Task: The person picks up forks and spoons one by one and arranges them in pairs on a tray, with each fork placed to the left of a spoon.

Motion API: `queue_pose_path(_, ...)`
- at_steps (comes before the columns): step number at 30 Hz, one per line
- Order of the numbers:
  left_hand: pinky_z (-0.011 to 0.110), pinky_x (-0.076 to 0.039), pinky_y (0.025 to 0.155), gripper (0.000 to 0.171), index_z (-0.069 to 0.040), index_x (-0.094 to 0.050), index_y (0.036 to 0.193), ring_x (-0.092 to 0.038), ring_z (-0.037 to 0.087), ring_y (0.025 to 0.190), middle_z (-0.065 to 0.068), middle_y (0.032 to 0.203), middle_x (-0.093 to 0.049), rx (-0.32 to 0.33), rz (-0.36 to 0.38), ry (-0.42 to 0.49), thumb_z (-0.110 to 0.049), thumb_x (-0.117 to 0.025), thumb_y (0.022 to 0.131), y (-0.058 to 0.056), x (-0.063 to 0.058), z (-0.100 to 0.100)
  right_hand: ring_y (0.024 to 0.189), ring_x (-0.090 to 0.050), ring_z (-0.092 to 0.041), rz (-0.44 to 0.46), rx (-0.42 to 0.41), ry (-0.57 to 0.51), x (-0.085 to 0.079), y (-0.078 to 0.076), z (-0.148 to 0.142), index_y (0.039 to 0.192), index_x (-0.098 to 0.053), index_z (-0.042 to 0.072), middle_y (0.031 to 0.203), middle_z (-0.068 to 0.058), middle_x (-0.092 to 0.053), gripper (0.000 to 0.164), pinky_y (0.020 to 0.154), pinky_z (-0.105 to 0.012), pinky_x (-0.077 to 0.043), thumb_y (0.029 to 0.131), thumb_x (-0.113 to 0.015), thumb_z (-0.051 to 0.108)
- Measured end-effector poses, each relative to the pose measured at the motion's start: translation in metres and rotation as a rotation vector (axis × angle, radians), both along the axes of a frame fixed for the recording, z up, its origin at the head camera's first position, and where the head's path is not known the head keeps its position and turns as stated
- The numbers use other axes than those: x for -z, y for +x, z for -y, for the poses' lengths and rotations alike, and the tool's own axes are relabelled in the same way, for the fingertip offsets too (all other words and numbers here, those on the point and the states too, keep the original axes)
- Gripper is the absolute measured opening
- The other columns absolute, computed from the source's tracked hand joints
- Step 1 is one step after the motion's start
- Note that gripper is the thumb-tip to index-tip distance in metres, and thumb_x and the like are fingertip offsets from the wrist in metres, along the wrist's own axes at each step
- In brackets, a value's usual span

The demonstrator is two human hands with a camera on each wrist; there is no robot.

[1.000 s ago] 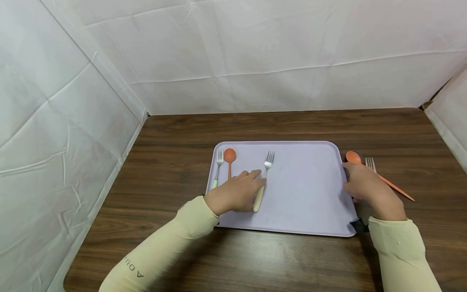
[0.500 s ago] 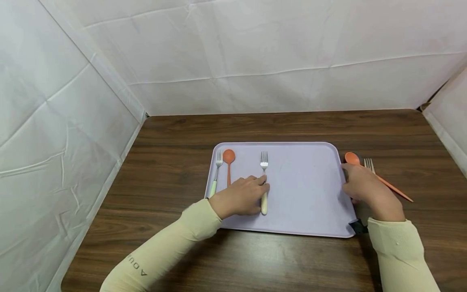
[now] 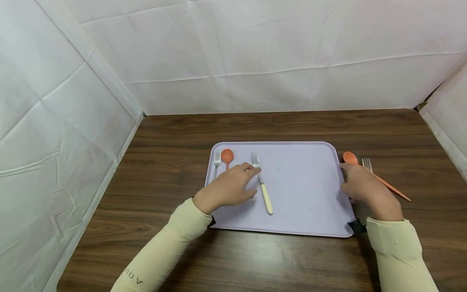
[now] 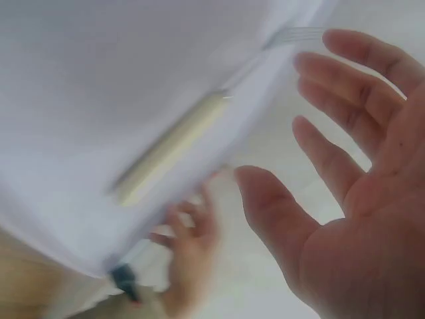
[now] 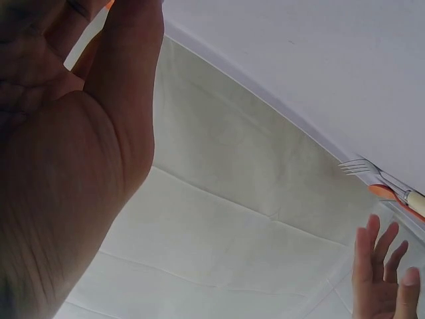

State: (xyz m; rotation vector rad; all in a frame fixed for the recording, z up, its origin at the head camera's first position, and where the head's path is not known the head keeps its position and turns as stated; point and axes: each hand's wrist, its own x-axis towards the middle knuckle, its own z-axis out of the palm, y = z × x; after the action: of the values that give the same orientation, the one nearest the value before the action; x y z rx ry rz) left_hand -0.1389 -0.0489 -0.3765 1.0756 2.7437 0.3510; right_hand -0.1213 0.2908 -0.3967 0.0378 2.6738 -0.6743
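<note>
A fork with a cream handle (image 3: pixel 266 198) lies on the middle of the lilac tray (image 3: pixel 310 182), its tines pointing away and slightly left. My left hand (image 3: pixel 231 188) hovers just left of this fork, fingers spread and thumb apart; the left wrist view shows its palm (image 4: pixel 372 232) holding nothing. At the tray's left side lie a smaller fork (image 3: pixel 217 160) with a pale green handle and an orange spoon (image 3: pixel 227 155), partly hidden by that hand. At the right rim, my right hand (image 3: pixel 368 190) touches the tray edge, its fingertips partly hidden.
Just right of the tray, on the wooden table (image 3: pixel 175 162), lie another orange spoon (image 3: pixel 350 157) and a fork (image 3: pixel 367 163), both partly behind the right hand. White sheeting (image 3: pixel 233 52) rises behind the table and at both sides.
The middle fork has swung from leaning right to leaning left, tines moving left. My left hand has come off its handle and drawn left. The right hand stays at the rim.
</note>
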Motion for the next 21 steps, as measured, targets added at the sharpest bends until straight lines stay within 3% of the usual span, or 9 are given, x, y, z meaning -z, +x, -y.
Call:
queue_pose_path(9, 0.036, -0.040, 0.094, 0.053, -0.008, -0.050, 0.134, -0.048, 0.019, 0.117, 0.007, 0.129, -0.052, -0.146, -0.034, 0.133, -0.027, -0.062, 0.086, -0.009, -0.005, 0.040, 0.042, -0.056, -0.016, -0.004, 0.009, 0.001, 0.001, 0.000, 0.001, 0.137, -0.026, -0.014, 0.067, -0.012, -0.050, 0.064, 0.042, -0.032, -0.047, 0.078, -0.049, -0.004)
queue_pose_path(16, 0.038, -0.047, 0.077, 0.041, -0.006, -0.058, 0.122, -0.058, 0.022, 0.093, 0.011, 0.110, -0.059, -0.241, -0.039, 0.226, -0.021, -0.065, 0.084, -0.009, 0.000, 0.059, 0.043, -0.055, -0.017, -0.004, 0.012, 0.006, 0.000, 0.000, 0.002, 0.137, -0.026, -0.014, 0.070, -0.013, -0.049, 0.065, 0.042, -0.031, -0.047, 0.078, -0.050, -0.004)
queue_pose_path(21, 0.038, -0.048, 0.076, 0.044, -0.003, -0.057, 0.124, -0.059, 0.024, 0.093, 0.013, 0.110, -0.060, -0.308, -0.006, 0.254, -0.018, -0.063, 0.084, -0.011, 0.003, 0.066, 0.043, -0.055, -0.017, -0.008, 0.014, 0.007, 0.000, 0.001, 0.002, 0.137, -0.026, -0.014, 0.070, -0.013, -0.050, 0.065, 0.042, -0.032, -0.047, 0.077, -0.050, -0.004)
